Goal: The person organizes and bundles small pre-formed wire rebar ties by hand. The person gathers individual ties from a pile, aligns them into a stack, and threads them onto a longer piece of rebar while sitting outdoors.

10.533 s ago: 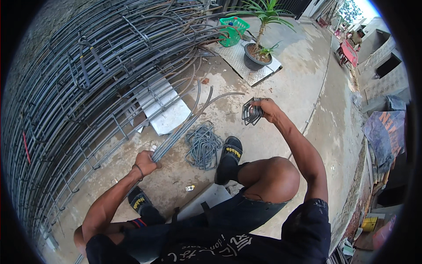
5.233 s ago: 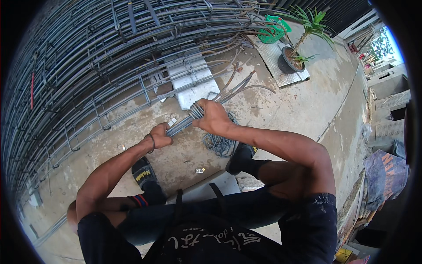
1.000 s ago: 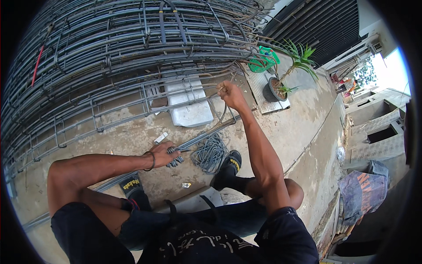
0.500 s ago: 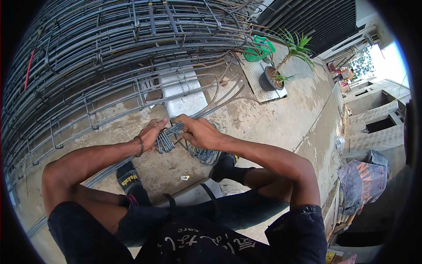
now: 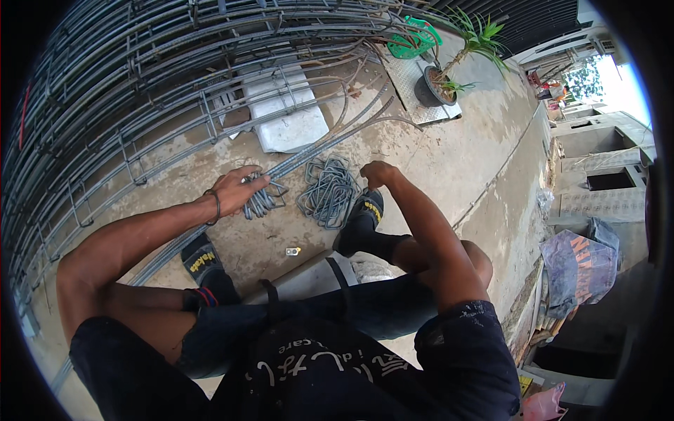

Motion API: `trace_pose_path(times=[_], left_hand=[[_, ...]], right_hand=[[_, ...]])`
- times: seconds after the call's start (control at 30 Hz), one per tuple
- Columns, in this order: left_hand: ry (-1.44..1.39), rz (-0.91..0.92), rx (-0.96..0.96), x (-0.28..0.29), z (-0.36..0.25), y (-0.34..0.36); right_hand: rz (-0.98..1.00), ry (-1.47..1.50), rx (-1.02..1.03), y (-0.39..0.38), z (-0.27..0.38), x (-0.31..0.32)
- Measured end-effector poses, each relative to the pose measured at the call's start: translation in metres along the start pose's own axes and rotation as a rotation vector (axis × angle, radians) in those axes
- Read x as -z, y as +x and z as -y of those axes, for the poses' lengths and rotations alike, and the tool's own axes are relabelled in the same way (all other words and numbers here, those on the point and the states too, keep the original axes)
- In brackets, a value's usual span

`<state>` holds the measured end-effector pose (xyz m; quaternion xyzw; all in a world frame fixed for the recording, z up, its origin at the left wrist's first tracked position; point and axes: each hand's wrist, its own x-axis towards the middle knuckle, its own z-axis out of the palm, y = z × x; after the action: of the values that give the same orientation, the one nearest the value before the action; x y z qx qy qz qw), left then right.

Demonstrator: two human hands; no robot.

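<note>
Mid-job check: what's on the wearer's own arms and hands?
The left hand and right hand are gloveless. A thin dark band circles the left wrist; none shows on the right. Both sleeves are short and dark; the right sleeve has pale specks.

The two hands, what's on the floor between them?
A tangled pile of bent metal rings lies between the left hand and right hand, in the head view.

Long grey steel bars (image 5: pixel 288 166) look ribbed and dull; the bent grey metal loops (image 5: pixel 328 195) look matt; the latticed green basket (image 5: pixel 414 45) is plastic, the blotchy tan concrete floor (image 5: pixel 477 140) rough.
</note>
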<state>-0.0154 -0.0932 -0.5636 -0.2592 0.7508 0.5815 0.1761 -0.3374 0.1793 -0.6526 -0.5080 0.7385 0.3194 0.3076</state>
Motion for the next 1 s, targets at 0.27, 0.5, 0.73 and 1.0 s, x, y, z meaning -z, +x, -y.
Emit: trace_pose_path(times=[0.27,0.5,0.73,1.0], left_hand=[[-0.007,-0.021,0.059,0.002,0.003,-0.001],[-0.016,-0.035,0.068,0.005,0.004,-0.004],[-0.03,-0.032,0.065,0.006,0.005,-0.006],[-0.068,-0.048,0.043,0.006,-0.003,-0.006]], right_hand=[[-0.544,0.531,-0.13,0.004,0.056,-0.047],[-0.568,0.549,0.11,-0.035,0.066,-0.018],[-0.371,0.715,0.031,-0.105,0.035,0.048],[-0.199,1.287,-0.406,-0.131,-0.044,0.026]])
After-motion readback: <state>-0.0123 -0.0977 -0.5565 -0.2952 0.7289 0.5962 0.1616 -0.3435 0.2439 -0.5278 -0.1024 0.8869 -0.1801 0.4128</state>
